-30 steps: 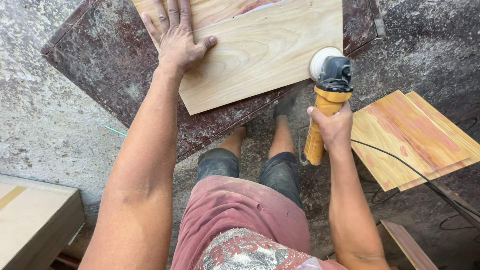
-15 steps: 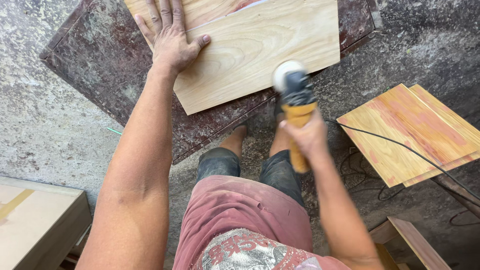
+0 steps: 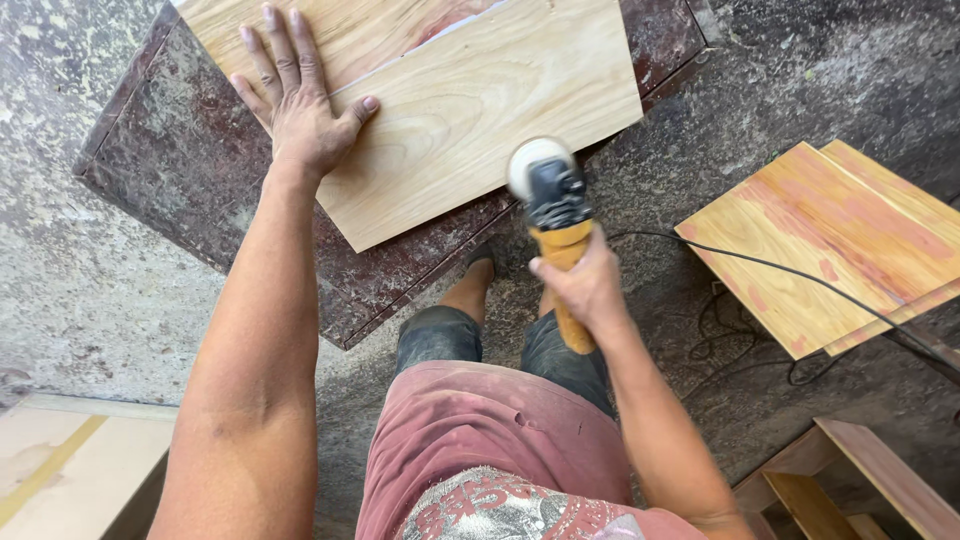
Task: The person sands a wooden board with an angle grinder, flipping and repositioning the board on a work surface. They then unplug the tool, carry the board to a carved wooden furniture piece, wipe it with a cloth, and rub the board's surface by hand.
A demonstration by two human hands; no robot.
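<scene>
Plywood panel sat pinned flat by left hand, right hand gripping the sander at its near edge; sanding pass looked underway, next needs steady flat contact.

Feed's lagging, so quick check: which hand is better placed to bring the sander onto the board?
Right, likely. The right hand already grips the yellow sander at the wooden board's near edge, while the left hand lies flat on the board.

Left hand flat on pale wood board atop dark red slab — right hand grips yellow angle grinder, disc at board's near edge. Stacked boards lie right.
</scene>
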